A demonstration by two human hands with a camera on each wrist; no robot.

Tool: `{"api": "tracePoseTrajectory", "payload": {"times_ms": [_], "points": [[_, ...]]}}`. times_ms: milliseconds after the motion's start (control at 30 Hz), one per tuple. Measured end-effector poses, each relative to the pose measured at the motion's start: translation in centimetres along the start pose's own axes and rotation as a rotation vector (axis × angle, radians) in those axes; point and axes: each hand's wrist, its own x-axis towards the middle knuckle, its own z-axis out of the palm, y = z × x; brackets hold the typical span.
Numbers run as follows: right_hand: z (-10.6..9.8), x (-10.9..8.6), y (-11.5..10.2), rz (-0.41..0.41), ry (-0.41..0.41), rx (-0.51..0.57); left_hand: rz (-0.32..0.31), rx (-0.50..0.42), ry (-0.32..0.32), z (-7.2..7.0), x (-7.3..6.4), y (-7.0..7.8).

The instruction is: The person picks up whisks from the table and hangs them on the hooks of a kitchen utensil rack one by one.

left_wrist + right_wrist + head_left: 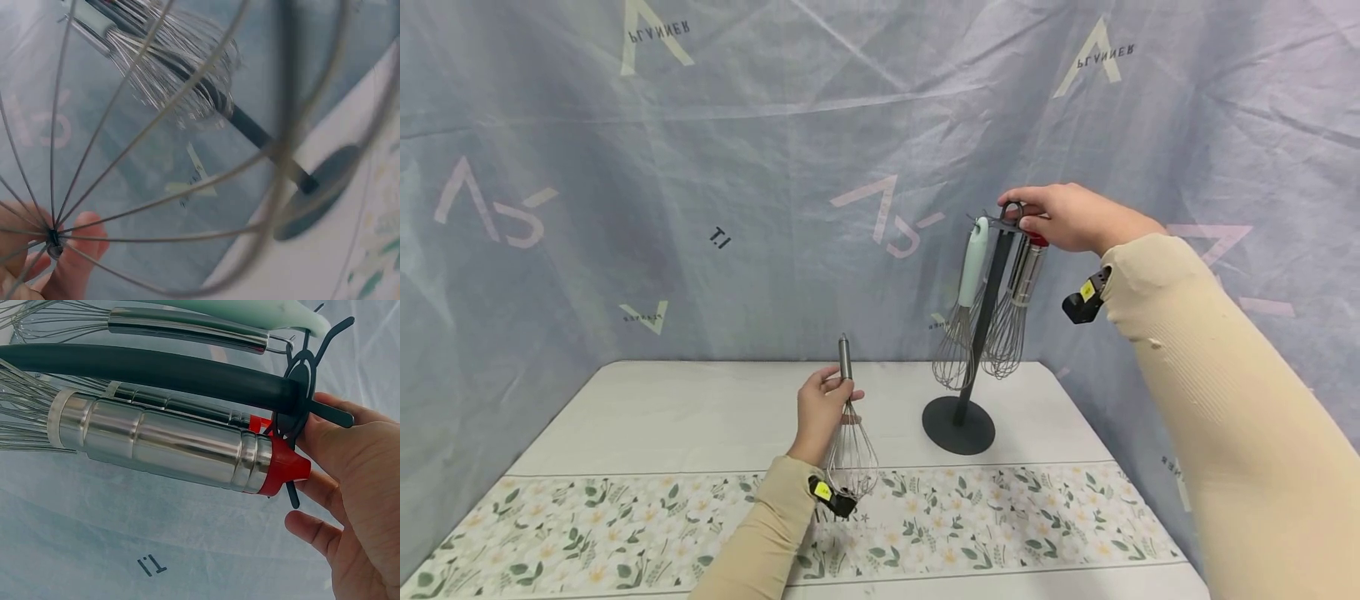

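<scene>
My left hand (822,410) holds a wire whisk (845,357) low on its steel handle, handle end up and wires down. Those wires fill the left wrist view. On the right, my right hand (1067,218) grips the top of a black whisk stand (996,287) near its ring. From the stand's hooks hang a whisk with a mint-green handle (973,262) and thick steel-handled whisks with red ends (181,444). A slim steel-handled whisk (187,331) also hangs there in the right wrist view. Part of the right fingers is hidden behind the hooks.
The stand's round black base (942,427) rests on a white table with a floral band (647,525). Behind the table hangs a grey-blue printed curtain (722,183). Hooks stick out around the stand's top.
</scene>
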Motion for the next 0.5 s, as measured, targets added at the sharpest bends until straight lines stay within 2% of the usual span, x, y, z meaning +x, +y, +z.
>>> {"api": "tracePoseTrajectory", "payload": {"times_ms": [133,300,500], "points": [[0.0,0.0,0.0,-0.007,0.009,0.0,-0.01,-0.092,0.011,0.4,-0.2,1.3],[0.0,-0.1,-0.1,-0.007,0.011,-0.003,0.001,-0.157,0.029,0.7,-0.4,3.4],[0.0,0.1,0.0,0.004,0.011,-0.006,0.06,-0.266,0.11,1.3,-0.1,4.3]]}}
